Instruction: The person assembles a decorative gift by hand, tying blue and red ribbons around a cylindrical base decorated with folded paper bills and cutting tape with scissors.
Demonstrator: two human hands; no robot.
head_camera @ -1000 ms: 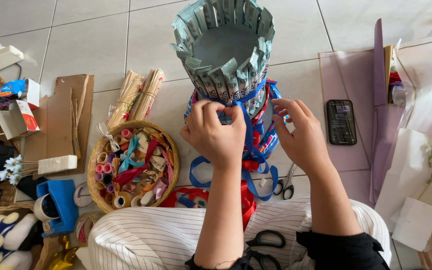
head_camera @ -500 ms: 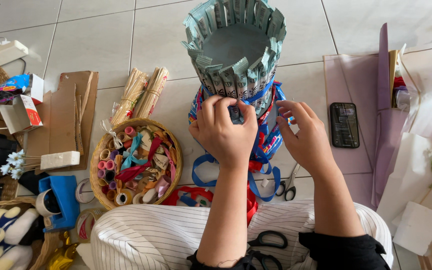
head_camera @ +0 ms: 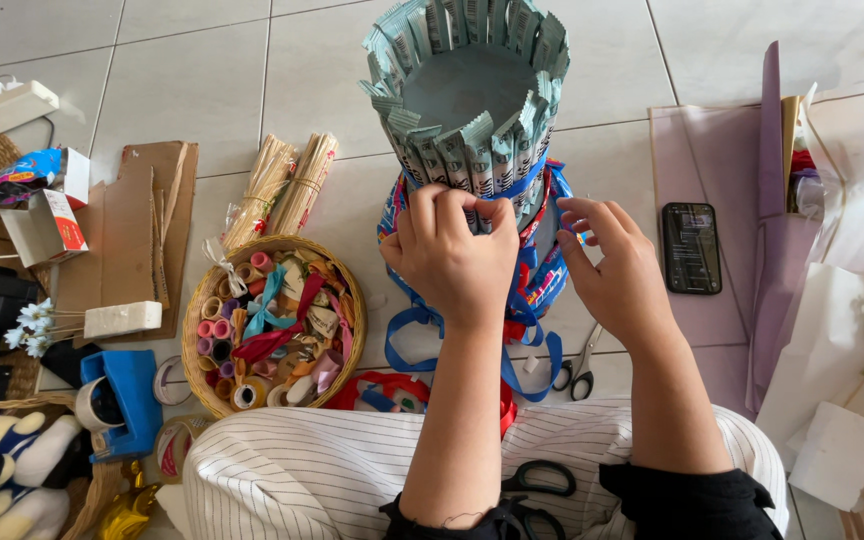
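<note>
A tiered tower of teal sachets (head_camera: pixel 472 110) stands on the tiled floor (head_camera: pixel 192 80) just in front of the person's knees, its upper ring of upright packets open at the top and its lower tier wrapped in red and blue packets. The left hand (head_camera: pixel 452 255) is pressed against the front of the tower where the two tiers meet, its fingers (head_camera: pixel 430 205) curled tightly inward and pinching at the blue ribbon (head_camera: pixel 522 187) that bands the sachets; exactly what lies inside the curl cannot be made out. The right hand (head_camera: pixel 617 265) sits just beside it at the tower's right flank, fingers bent and loosely closed, their tips touching the packets there; whether they grip anything cannot be told. Loops of the blue ribbon trail down to the floor between the tower and the striped lap. To the left of the tower a round wicker basket (head_camera: pixel 202 300) holds rolls and scraps of coloured ribbon, with two bundles of thin sticks (head_camera: pixel 282 185) beyond it and a sheet of cardboard (head_camera: pixel 137 225) further left. A small pair of scissors (head_camera: pixel 580 370) lies on the floor below the right hand, and a dark phone (head_camera: pixel 691 248) rests on lilac paper (head_camera: pixel 722 150) toward the right edge of the floor area.
</note>
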